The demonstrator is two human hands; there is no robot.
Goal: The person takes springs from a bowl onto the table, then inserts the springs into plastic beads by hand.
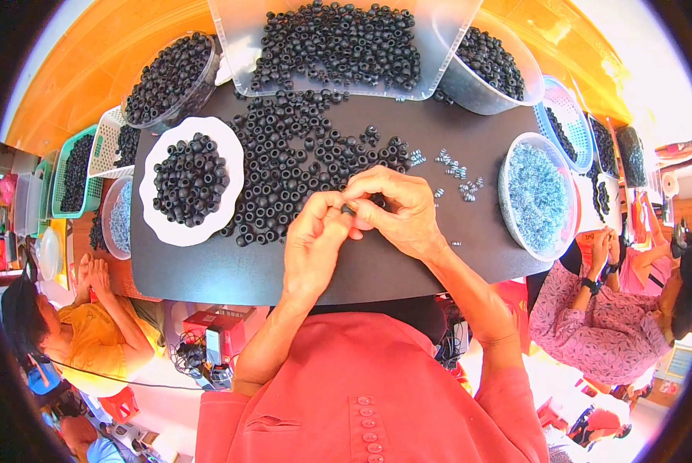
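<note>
My left hand and my right hand meet over the near middle of the dark table, fingertips pinched together. Between them shows a small dark piece, mostly covered by the fingers; it looks like one of the black ring-shaped parts. Whether a spring is also in the right fingers is hidden. Just beyond my hands spreads a loose heap of black ring-shaped parts. A few small coil springs lie to the right of my right hand.
A white scalloped plate of black parts stands left. A clear tub and two tubs at the far edge hold more. A bowl of pale coil springs is on the right. People sit working on both sides.
</note>
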